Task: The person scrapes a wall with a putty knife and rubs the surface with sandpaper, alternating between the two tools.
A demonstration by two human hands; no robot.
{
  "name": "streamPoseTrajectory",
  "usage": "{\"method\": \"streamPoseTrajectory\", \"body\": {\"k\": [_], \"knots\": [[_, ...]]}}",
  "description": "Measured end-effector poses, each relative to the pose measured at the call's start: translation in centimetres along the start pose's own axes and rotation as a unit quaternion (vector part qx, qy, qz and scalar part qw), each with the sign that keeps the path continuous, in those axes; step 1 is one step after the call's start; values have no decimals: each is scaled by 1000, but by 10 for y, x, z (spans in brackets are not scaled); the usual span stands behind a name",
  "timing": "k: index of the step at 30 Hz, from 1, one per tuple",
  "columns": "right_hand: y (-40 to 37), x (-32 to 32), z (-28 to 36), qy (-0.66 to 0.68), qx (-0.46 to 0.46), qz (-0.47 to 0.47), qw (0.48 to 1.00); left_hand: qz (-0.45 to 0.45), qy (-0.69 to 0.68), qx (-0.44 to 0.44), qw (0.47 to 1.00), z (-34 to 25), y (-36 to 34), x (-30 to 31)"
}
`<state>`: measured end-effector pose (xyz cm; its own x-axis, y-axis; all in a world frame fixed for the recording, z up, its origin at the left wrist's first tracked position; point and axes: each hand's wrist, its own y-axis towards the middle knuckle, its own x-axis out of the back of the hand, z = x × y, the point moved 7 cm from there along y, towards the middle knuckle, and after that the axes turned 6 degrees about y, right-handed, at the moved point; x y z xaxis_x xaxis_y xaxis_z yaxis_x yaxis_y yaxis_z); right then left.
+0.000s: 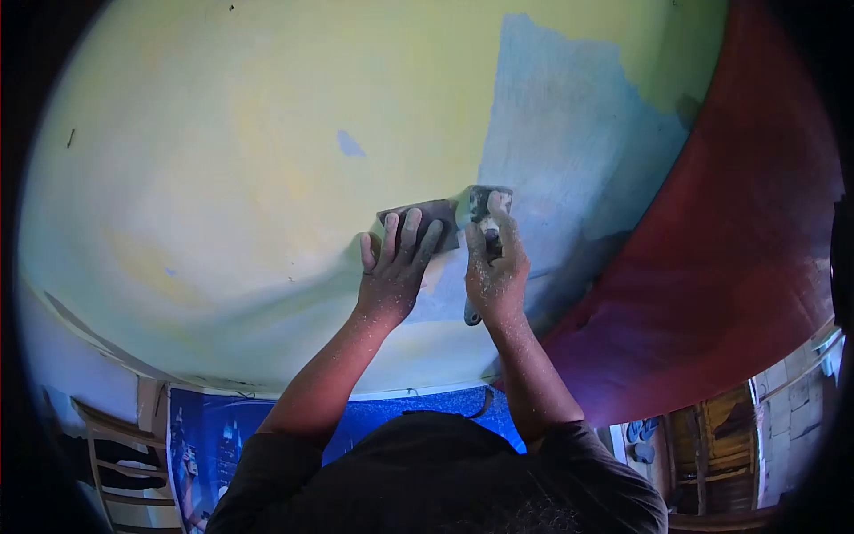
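The left hand (391, 276) lies spread on a dark sheet (443, 219) against the yellowish surface (267, 133); just beside, the right hand (498, 271) grips a scraper (479, 205)

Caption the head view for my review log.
Dusty left hand presses a dark sheet against a pale painted surface; right hand grips a scraper.

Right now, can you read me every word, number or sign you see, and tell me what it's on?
No text can be read here.
Dark flat piece in the left hand: no lettering shows.
Scraper in the right hand: too small to tell.
Blue printed panel: too blurred to tell.
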<state>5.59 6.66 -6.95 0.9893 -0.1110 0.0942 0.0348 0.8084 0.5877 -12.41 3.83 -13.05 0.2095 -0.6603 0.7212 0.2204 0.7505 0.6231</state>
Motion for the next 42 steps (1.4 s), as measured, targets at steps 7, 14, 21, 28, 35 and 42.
{"method": "streamPoseTrajectory", "body": {"k": [7,14,21,28,35,42], "knots": [[2,-2,4,16,69,-39,997,-17,10,-7,1000,2,0,2],[2,3,9,1,106,-53,993,-9,1,-8,1000,1,-2,5],[10,4,18,29,50,-40,998,-19,27,-9,999,-1,-2,7],[16,8,29,40,13,-21,999,-10,18,-9,1000,-2,-5,9],[15,8,35,1,108,-54,993,-8,1,-12,1000,-1,-6,14],[19,11,38,29,89,-48,994,-14,2,-10,1000,-1,-7,19]]}}
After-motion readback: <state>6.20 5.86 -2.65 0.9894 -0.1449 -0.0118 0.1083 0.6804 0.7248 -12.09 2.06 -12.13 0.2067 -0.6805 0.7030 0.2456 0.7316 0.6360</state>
